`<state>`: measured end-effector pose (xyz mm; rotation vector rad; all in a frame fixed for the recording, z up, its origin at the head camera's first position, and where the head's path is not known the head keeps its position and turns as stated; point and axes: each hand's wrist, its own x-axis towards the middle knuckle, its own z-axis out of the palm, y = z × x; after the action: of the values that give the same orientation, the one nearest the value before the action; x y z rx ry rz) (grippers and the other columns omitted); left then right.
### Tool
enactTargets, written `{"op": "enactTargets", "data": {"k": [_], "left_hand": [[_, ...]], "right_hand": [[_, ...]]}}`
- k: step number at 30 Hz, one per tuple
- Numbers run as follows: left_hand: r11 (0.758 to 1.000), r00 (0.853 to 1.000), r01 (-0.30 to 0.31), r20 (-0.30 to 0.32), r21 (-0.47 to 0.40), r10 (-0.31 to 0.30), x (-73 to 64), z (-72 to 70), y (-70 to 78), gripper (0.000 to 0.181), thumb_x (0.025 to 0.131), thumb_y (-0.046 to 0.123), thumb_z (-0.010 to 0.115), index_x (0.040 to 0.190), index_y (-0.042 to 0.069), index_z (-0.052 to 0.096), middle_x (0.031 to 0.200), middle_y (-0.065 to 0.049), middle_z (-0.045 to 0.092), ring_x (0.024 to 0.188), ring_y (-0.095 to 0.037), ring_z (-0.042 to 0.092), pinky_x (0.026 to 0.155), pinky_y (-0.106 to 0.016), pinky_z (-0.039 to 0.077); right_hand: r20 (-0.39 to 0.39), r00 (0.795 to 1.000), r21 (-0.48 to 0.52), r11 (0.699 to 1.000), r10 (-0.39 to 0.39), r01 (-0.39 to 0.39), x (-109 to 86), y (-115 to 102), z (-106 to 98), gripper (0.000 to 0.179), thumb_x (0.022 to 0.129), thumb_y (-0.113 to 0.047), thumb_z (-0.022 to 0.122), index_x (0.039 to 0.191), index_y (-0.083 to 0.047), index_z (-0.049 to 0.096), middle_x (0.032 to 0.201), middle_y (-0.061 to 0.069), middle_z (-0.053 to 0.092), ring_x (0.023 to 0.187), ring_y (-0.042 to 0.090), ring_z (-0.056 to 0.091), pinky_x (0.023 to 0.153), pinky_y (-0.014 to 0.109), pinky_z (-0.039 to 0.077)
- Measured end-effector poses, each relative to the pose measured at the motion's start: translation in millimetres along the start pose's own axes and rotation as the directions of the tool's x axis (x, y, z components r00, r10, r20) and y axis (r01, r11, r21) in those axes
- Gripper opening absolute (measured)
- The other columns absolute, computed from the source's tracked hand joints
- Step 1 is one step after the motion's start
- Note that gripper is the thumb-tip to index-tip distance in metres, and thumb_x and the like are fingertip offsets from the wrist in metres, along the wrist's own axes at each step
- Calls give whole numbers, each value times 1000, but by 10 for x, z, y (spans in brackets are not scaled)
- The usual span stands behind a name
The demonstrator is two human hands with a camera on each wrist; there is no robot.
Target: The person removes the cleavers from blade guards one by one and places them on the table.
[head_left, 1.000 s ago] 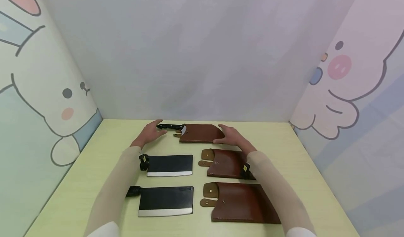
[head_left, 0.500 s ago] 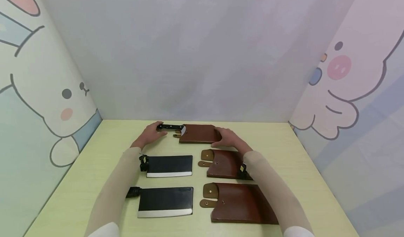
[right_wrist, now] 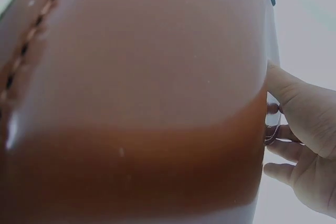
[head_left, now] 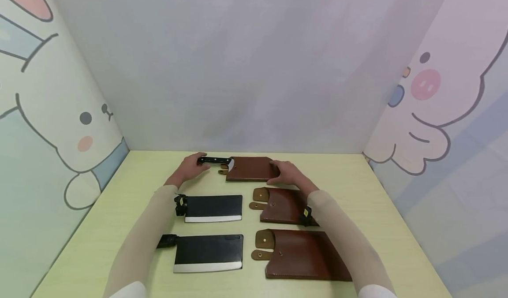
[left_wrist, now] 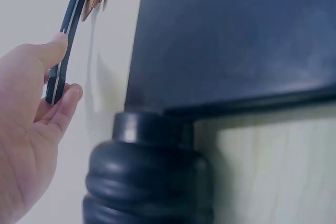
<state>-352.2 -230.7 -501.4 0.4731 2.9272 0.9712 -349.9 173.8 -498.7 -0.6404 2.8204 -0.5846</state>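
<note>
At the back of the table, a knife with a black riveted handle (head_left: 214, 160) has its blade inside a brown leather sheath (head_left: 252, 169). My left hand (head_left: 189, 166) holds the handle's end, with the thumb on one side and fingers behind, as the left wrist view shows on the handle (left_wrist: 59, 74). At the other end, my right hand (head_left: 289, 173) grips the sheath's right edge between thumb and fingers. The sheath's flap and strap lie loose below the handle. In the right wrist view, my right hand (right_wrist: 310, 140) is partly behind a nearer sheath.
Two black cleavers lie below my left arm, a middle one (head_left: 214, 207) and a front one (head_left: 208, 250). Right of them lie two brown sheaths, middle (head_left: 283, 205) and front (head_left: 305, 254), partly under my right forearm. A grey wall (head_left: 246, 68) stands behind the table.
My right hand has moved a little left and taken hold of the sheath's right end. My left hand has stayed at the handle's end, and the other cleavers and sheaths lie still.
</note>
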Motion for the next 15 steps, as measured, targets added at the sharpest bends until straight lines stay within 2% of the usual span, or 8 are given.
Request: {"op": "enactTargets", "data": {"k": [5, 12, 15], "left_hand": [[1000, 1000, -26, -8, 7, 26, -19, -14, 43, 59, 102, 24, 65, 148, -8, 46, 130, -30, 60, 109, -40, 63, 93, -57, 49], [998, 998, -48, -29, 28, 49, -20, -52, 122, 57, 103, 29, 63, 146, -7, 50, 140, -31, 54, 127, -47, 54, 103, -60, 43], [998, 998, -46, -31, 31, 47, -22, -69, 154, 57, 104, 32, 63, 145, -5, 51, 141, -30, 54, 128, -46, 53, 103, -60, 44]], "right_hand": [[-18, 1000, 3, 1000, -1, 1, -45, 10, -23, 93, 84, -48, 84, 155, -4, 42, 148, 18, 53, 133, 36, 53, 107, 50, 45], [-55, 998, 21, 999, -33, 34, -140, 12, -87, 95, 83, -48, 85, 154, -3, 42, 151, 20, 50, 137, 39, 50, 109, 52, 44], [-67, 997, 21, 999, -46, 47, -181, 11, -118, 95, 83, -47, 85, 154, -2, 42, 152, 20, 49, 138, 39, 48, 110, 52, 43]]}}
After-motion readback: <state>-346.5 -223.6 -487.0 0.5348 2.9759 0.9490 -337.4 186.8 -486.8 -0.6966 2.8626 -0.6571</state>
